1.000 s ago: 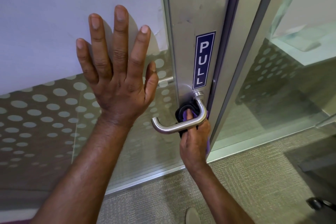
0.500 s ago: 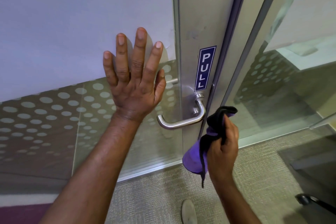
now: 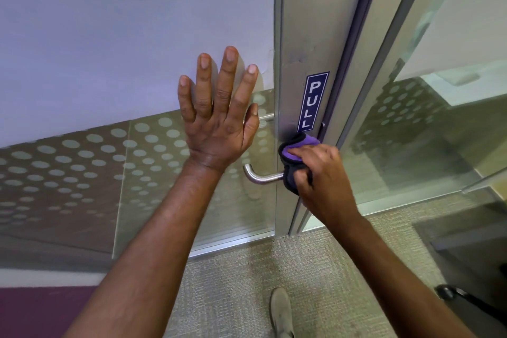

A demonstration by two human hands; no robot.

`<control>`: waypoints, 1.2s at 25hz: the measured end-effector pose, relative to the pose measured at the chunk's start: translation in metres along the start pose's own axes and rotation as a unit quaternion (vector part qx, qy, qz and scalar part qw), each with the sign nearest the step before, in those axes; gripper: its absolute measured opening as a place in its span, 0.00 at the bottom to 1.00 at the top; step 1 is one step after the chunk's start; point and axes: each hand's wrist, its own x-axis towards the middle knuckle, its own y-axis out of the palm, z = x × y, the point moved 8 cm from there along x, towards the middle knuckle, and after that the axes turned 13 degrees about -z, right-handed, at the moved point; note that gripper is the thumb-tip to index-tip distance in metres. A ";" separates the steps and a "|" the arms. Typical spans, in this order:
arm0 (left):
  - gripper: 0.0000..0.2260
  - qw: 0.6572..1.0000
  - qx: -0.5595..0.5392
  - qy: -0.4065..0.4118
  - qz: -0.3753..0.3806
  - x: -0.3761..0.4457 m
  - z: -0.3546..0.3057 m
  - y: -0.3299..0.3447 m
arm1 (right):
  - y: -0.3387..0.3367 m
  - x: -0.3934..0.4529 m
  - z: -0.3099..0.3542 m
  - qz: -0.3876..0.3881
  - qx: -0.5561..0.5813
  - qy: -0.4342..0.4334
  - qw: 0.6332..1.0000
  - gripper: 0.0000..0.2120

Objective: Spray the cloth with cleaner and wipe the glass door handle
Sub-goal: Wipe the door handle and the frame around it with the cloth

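The right hand (image 3: 323, 173) grips a bunched purple and black microfibre cloth (image 3: 295, 156), pressing it round the pivot end of the brushed steel lever door handle (image 3: 260, 177), just below the blue "PULL" sticker (image 3: 312, 103). The handle's long axis runs sideways, its bare curved tip reaching left toward the left hand (image 3: 219, 118), which lies flat with fingers spread on the frosted, dotted glass door (image 3: 82, 173), holding nothing. The unwiped length lies left of the cloth, so the next stroke probably runs leftward along the bar.

Bare forearms (image 3: 153, 228), no sleeves; beige shoe (image 3: 281, 313), prob. suede.
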 end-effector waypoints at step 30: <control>0.29 1.000 0.000 0.001 0.001 -0.002 0.003 0.002 | -0.006 0.024 0.023 -0.019 0.030 -0.112 0.993 0.25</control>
